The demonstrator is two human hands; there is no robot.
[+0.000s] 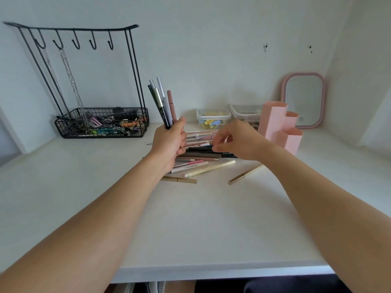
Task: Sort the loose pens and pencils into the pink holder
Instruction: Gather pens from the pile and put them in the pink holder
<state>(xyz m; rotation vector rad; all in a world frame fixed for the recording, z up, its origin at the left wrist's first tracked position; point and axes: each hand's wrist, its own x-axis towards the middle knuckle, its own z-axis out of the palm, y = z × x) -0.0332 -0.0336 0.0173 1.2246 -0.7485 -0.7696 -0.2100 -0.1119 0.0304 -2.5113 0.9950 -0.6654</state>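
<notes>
Your left hand (169, 140) is gripping an upright bundle of pens (161, 102); your right fingers (220, 142) are pinching at the pile (201, 157), so lift one cleanly toward the pink holder (279, 127)

This was a home, a dressing table or desk nook set against plain pale walls. A white table (84, 187) ran into the corner. At the back left stood a black wire rack (72, 30) with hooks, chains (69, 75) hanging from them, and a basket (101, 125) of clips and small clutter below. In the right corner leaned a pink-framed mirror (303, 100). Two clear lidded tubs (213, 118) of small bits sat beside a pink holder (279, 127), with slim pens (201, 159) heaped on the tabletop in front.
</notes>
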